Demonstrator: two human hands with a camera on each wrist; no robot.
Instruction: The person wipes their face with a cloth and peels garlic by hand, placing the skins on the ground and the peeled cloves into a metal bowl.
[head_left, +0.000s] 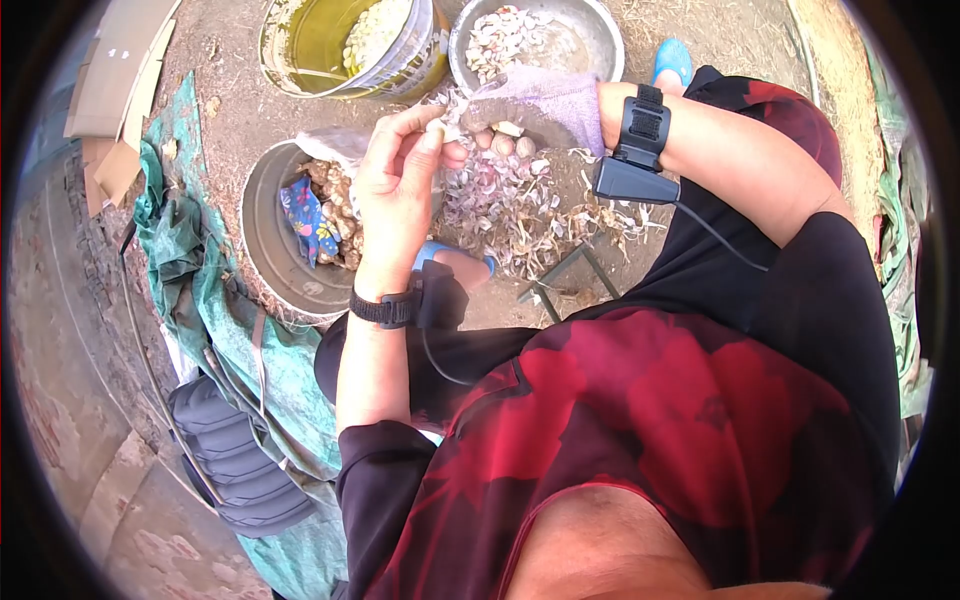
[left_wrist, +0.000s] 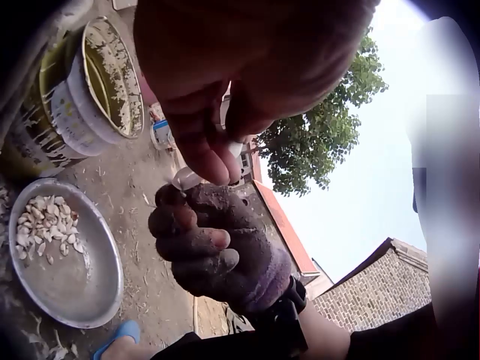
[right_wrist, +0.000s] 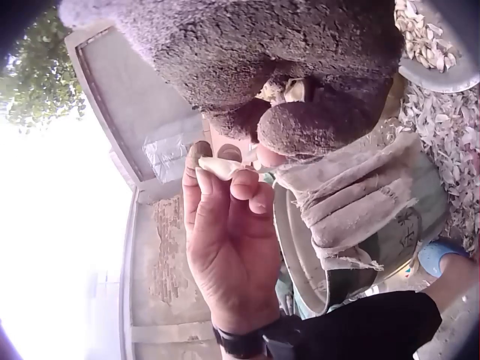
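My bare left hand (head_left: 393,190) pinches a pale peeled garlic clove (right_wrist: 221,167) between thumb and fingertips. Close beside it is my right hand (left_wrist: 221,251), in a soiled purple glove with bare fingertips poking through. Its fingers curl around pale garlic pieces (right_wrist: 283,91), partly hidden by the glove. Below the hands, a heap of garlic skins (head_left: 500,205) covers the ground. A metal basin (head_left: 612,50) beyond the right hand has garlic cloves (head_left: 500,38) in it. Next to that stands a bucket (head_left: 425,65) with peeled cloves (head_left: 378,38) inside.
To the left, a metal bucket (head_left: 262,240) contains garlic bulbs (head_left: 338,190) and a blue floral cloth (head_left: 308,220); a pale cloth (right_wrist: 352,202) hangs over its rim. Green tarpaulin (head_left: 185,250) and cardboard (head_left: 115,90) lie farther left. Blue slippers (head_left: 672,60) are on the person's feet.
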